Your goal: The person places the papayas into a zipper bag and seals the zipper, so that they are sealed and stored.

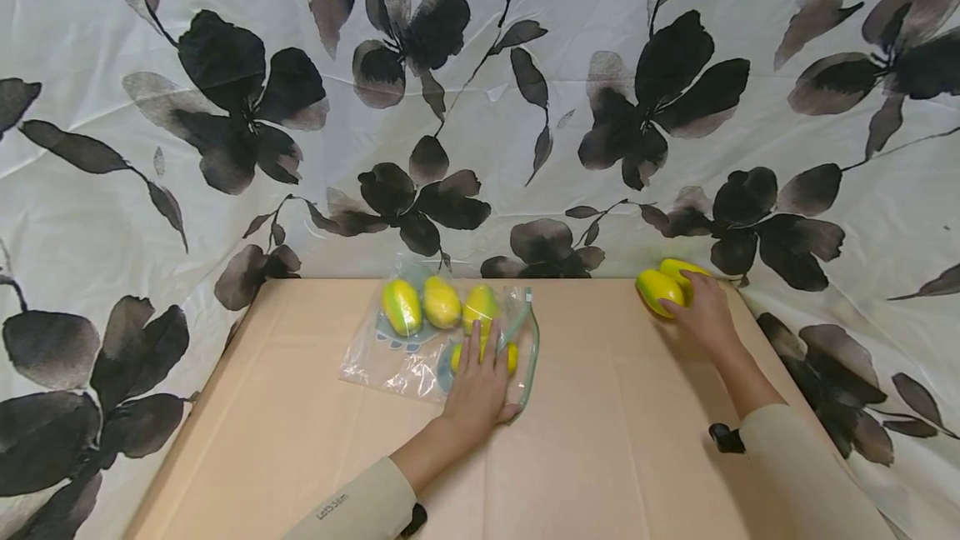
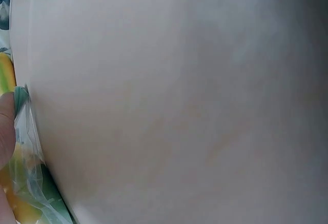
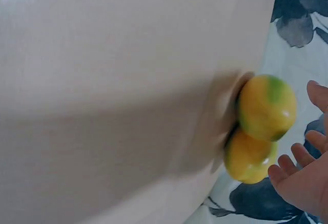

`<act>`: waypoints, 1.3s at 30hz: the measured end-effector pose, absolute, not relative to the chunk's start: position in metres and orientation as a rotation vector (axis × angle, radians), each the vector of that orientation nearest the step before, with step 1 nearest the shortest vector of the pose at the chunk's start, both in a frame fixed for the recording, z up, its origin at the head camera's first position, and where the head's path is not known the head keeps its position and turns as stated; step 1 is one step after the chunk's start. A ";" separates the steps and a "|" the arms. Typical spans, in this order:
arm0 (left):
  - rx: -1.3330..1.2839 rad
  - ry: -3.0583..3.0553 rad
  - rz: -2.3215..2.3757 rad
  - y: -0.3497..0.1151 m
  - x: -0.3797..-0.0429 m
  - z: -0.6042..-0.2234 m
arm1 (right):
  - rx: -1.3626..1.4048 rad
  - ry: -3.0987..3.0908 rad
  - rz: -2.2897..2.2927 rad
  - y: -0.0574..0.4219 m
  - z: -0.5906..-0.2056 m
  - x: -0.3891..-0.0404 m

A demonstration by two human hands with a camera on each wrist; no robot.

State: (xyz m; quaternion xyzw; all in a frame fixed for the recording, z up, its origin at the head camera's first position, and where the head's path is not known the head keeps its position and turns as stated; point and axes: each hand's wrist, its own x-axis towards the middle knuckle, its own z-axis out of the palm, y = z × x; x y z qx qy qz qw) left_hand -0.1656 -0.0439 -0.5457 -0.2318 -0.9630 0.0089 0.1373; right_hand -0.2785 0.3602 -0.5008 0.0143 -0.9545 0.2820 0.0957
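Note:
A clear zip bag [image 1: 420, 373] with a green-edged mouth lies flat toward the back of the table, several yellow-green mangoes [image 1: 442, 303] inside it. My left hand [image 1: 476, 386] rests on the bag near its mouth, fingers stretched out over one mango and partly hiding it. At the back right corner, two loose mangoes [image 3: 267, 107] sit side by side. My right hand [image 1: 702, 311] is right beside them, its fingers spread and slightly bent; the right wrist view shows a gap between the fingers and the fruit.
The tan table [image 1: 585, 423] has its back edge against a white cloth [image 1: 525, 165] printed with dark flowers. The two loose mangoes are close to that edge. Dark wrist straps [image 1: 726, 438] show at the sleeves.

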 end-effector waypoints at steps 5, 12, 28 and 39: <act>-0.634 -2.794 0.037 -0.045 -0.165 -0.548 | 0.014 -2.897 0.789 0.363 -0.508 -0.284; -0.573 -2.797 0.051 -0.044 -0.165 -0.549 | -0.016 -2.952 0.745 0.360 -0.516 -0.284; -0.547 -2.834 0.037 -0.045 -0.164 -0.544 | 0.009 -2.907 0.907 0.359 -0.527 -0.281; -0.569 -2.845 0.020 -0.046 -0.166 -0.543 | 0.082 -2.887 0.973 0.354 -0.524 -0.270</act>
